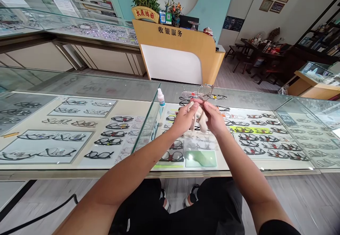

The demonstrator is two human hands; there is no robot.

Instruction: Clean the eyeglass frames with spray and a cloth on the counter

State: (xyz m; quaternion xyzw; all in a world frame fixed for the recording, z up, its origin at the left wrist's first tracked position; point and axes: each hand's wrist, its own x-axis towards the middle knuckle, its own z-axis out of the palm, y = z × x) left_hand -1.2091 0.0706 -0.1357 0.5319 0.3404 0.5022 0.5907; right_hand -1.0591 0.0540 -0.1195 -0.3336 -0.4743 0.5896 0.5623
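Observation:
Above the glass counter, both my hands are close together around a pair of thin-framed eyeglasses (205,92) and a cream-coloured cloth (203,122). My left hand (183,118) is closed on the cloth, its thumb pressing near the lower part of the glasses. My right hand (215,119) has its fingers closed on the glasses, with the cloth hanging beside them. One round lens points up and away from me; the other is hidden by cloth and fingers. Left of my hands, a small white bottle with a blue base (160,97) stands upright on the glass.
Under the glass lie rows of eyeglass frames (108,141) and a green card (201,158). A glass edge (146,121) runs across the counter. Beyond stands a wooden cashier desk (175,47) with plants; dark wooden furniture (262,50) is at the back right.

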